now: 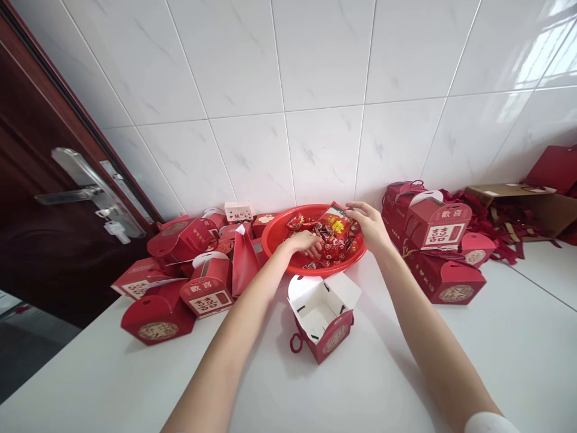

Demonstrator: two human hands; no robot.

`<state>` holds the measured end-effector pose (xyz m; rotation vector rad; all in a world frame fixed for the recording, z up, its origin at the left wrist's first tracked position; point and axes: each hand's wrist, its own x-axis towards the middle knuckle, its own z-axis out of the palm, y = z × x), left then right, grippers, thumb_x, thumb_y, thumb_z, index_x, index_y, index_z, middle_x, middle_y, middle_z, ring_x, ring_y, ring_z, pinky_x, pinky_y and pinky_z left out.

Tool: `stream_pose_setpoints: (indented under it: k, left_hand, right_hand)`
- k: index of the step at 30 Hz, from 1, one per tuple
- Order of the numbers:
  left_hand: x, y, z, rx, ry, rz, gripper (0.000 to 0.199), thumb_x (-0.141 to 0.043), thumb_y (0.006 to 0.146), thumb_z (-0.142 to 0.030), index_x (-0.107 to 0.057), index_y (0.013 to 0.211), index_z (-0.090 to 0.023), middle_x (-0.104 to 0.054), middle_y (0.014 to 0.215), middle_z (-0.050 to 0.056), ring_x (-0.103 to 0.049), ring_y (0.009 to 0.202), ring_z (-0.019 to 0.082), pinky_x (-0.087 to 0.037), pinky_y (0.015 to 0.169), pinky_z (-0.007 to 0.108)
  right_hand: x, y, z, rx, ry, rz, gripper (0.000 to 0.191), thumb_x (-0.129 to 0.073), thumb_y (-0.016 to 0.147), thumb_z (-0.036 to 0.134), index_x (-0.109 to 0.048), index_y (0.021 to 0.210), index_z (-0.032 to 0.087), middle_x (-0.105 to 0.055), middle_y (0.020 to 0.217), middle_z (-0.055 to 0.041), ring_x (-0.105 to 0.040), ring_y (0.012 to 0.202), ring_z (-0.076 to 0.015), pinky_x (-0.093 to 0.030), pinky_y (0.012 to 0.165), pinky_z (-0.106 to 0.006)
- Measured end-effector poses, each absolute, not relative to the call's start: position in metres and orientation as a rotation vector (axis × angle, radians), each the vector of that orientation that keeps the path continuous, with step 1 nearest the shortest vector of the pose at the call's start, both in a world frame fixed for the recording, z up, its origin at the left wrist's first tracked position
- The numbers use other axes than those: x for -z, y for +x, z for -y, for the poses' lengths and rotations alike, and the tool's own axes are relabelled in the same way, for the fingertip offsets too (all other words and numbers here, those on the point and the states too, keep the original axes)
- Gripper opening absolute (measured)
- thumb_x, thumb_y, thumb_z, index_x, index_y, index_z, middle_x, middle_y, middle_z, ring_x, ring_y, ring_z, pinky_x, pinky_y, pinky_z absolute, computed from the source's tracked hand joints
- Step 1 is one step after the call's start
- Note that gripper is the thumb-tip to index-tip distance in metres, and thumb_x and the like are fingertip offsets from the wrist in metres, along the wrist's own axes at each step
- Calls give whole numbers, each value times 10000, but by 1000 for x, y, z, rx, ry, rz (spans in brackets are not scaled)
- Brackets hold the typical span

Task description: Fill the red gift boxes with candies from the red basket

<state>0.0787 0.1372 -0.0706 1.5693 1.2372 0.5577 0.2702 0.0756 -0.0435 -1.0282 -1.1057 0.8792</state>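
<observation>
A red plastic basket by the wall holds wrapped candies in red and dark wrappers. My left hand reaches over its front left side, fingers bent slightly apart among the candies; I see nothing gripped in them. At the basket's right side, my right hand has its fingertips at the edge of a red packet with yellow print, which stands tilted on the pile. The thumb is hidden. In front of the basket sits an open red gift box, white inside, flaps up, with a cord loop on its left.
Closed red gift boxes are heaped on the left of the white table. More red boxes are stacked at right, near a cardboard carton with red ribbons. A tiled wall stands behind; a dark door is at left.
</observation>
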Motion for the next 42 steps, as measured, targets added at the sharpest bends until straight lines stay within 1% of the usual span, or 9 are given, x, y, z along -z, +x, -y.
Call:
stream_pose_setpoints:
  k: [6,12,18,21,30,33,35,39,42]
  left_hand:
    - [84,83,-137,-281,1922,-1301,316,-880,441,-114,-590,489,-230,-640,598,26,-681,989,377,-504,939,434]
    - [91,99,-144,-340,2075,-1348,363,-831,425,-38,-526,482,-227,-713,812,87,-604,1181,404,-458,1031,451]
    - [69,91,-135,-457,2122,-1307,277,-766,424,-9,-617,493,-232,-705,700,35,-702,920,336,-562,842,372]
    - [50,77,-120,-546,2116,-1248,223,-739,517,-47,-732,657,-220,-728,736,26,-706,824,279,-576,785,350]
    - [6,31,-33,-649,1946,-794,333,-805,668,-151,-773,993,-215,-718,1157,82,-666,1126,278,-532,1000,391]
    - [0,28,-9,-728,1776,-686,522,-843,664,-219,-720,1171,-256,-677,1264,88,-615,1220,322,-559,958,404]
    - [-1,30,1,-772,1645,-623,581,-847,684,-305,-682,1240,-262,-688,1244,92,-670,1119,332,-590,871,414]
    - [2,30,6,-911,1619,-702,315,-789,764,-370,-767,1020,-187,-751,994,82,-724,818,254,-603,735,368]
    - [0,15,4,-1058,1639,-789,202,-767,749,-317,-785,888,-171,-753,882,62,-700,743,219,-590,683,328]
  right_hand:
    - [28,277,-64,-912,-911,1049,345,-776,630,373,-664,911,208,-679,806,-12,-633,676,-158,-498,578,-279]
    - [16,270,-51,-946,-869,1092,349,-771,636,344,-674,944,209,-695,812,-10,-632,665,-142,-503,572,-255]
    - [-2,268,-30,-910,-826,1168,362,-779,657,345,-670,976,211,-686,791,0,-632,690,-145,-516,587,-255]
    - [-11,273,-18,-887,-795,1172,345,-778,670,320,-681,983,213,-681,789,2,-632,713,-145,-521,614,-259]
    - [-26,280,13,-837,-719,1275,269,-753,765,274,-696,1027,250,-639,756,12,-624,689,-145,-530,632,-285]
    - [-27,272,22,-858,-722,1374,275,-746,794,302,-686,1059,255,-653,786,7,-648,722,-160,-542,632,-289]
    - [-26,265,27,-867,-727,1431,289,-755,797,314,-682,1069,248,-666,811,4,-660,752,-165,-545,634,-279]
    - [-23,251,31,-957,-724,1517,279,-738,827,366,-671,1054,218,-696,874,-17,-681,794,-168,-552,650,-262]
    - [-19,247,29,-1033,-743,1562,239,-663,882,407,-666,1019,211,-696,839,-13,-677,720,-153,-536,589,-247]
